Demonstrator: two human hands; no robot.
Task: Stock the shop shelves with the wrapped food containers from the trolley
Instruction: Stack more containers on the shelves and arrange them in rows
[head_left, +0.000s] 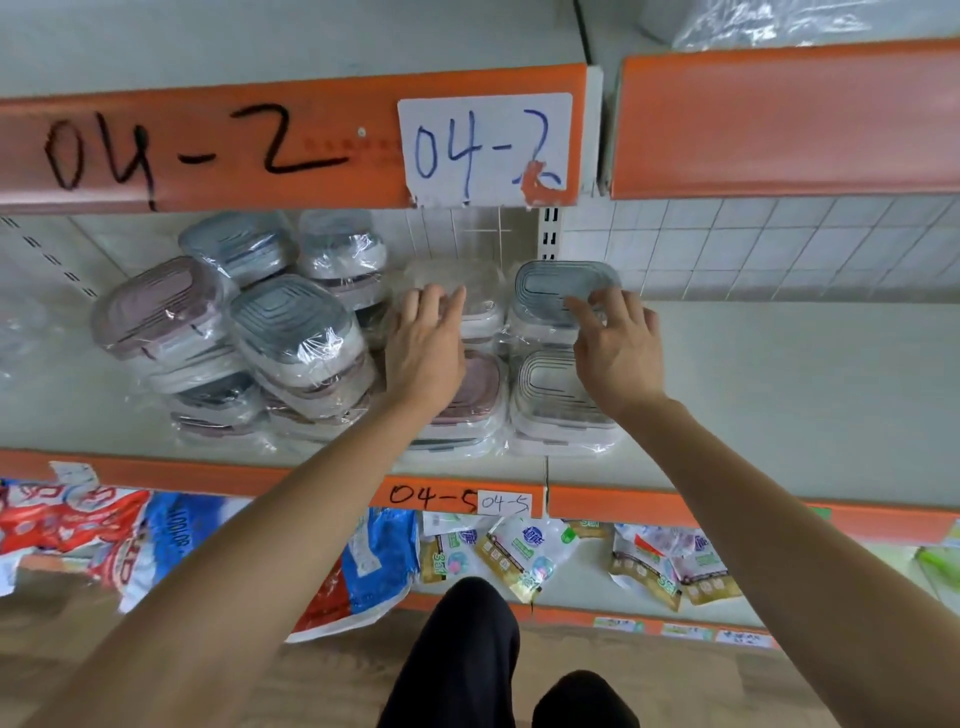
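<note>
Several plastic-wrapped food containers stand on the middle shelf (779, 405). A leaning pile with a pink-lidded set (156, 312) and a grey-lidded set (296, 327) fills the left. Two neater stacks sit at the centre. My left hand (426, 343) reaches over the pink-lidded stack (480, 384), fingers straight, touching a wrapped container at the back (483, 306). My right hand (618, 348) hovers over the front grey-lidded stack (556, 410), its fingertips on the back grey-lidded container (550, 291). Neither hand grips anything. The trolley is out of view.
An orange-edged upper shelf (260, 150) marked 04-2 hangs just above the hands. The lower shelf holds coloured bags (374, 561) and small sachets (524, 551). My dark trouser legs (467, 660) stand over a wooden floor. The shelf to the right of the stacks is bare.
</note>
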